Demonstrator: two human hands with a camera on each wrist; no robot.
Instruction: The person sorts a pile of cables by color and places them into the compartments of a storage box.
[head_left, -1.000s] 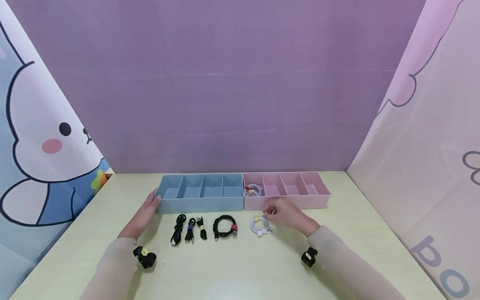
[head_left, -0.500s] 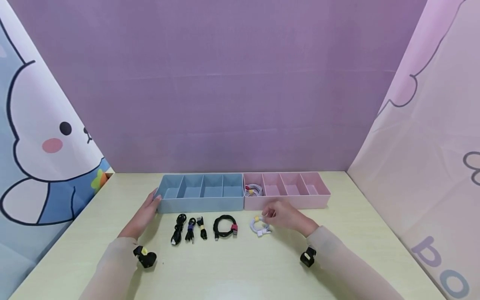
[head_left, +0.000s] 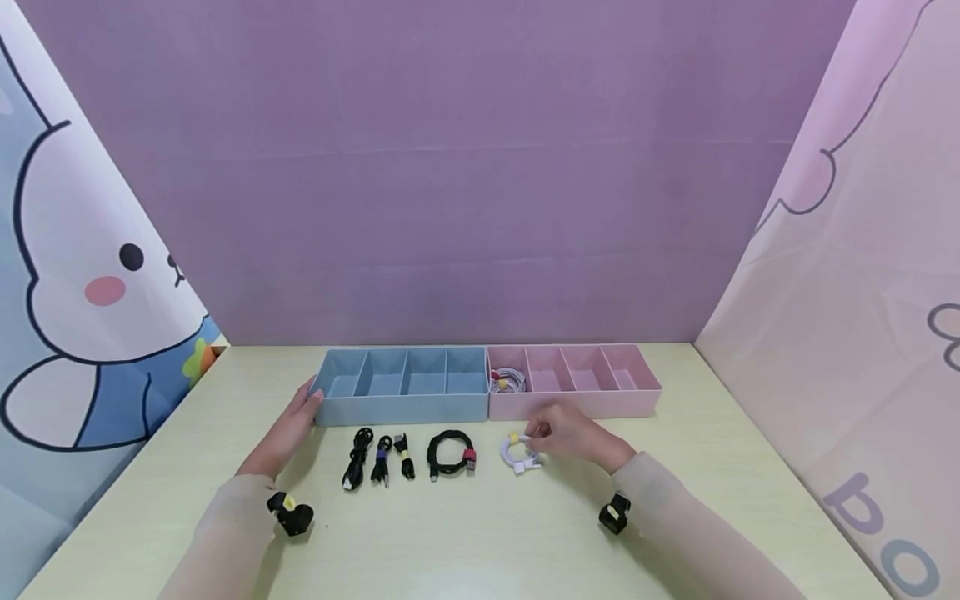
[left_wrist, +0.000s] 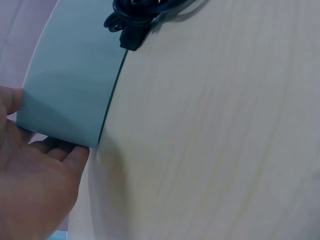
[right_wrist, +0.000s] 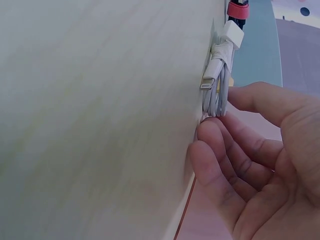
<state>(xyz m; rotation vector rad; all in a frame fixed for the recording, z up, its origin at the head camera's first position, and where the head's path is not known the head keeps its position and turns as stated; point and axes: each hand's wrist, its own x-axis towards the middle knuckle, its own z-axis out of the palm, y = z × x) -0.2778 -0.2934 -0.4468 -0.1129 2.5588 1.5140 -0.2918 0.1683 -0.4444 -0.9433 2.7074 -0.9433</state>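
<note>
My left hand point(head_left: 291, 421) holds the left end of a blue divided box point(head_left: 405, 409). In the left wrist view the thumb point(left_wrist: 11, 100) lies at its top rim and the fingers point(left_wrist: 62, 150) against its end wall. My right hand point(head_left: 573, 432) pinches the edge of a coiled white charging cable point(head_left: 517, 461) with a yellow tie, in front of a pink divided box point(head_left: 622, 405). The right wrist view shows the thumb beside the white coil point(right_wrist: 217, 75) and the index fingertip below it. The other right fingers are loosely bent.
Left of the white coil lie a black USB cable point(head_left: 451, 472) with a red tie and several smaller bundled black cables point(head_left: 357, 458) on the pale table point(head_left: 420, 550). White cable point(head_left: 510, 379) sits in the pink box's leftmost compartment. A purple backdrop point(head_left: 465, 183) rises behind.
The right hand shifts very slightly at the edge of the white coil, which stays in about the same place. The left hand and the boxes keep their positions.
</note>
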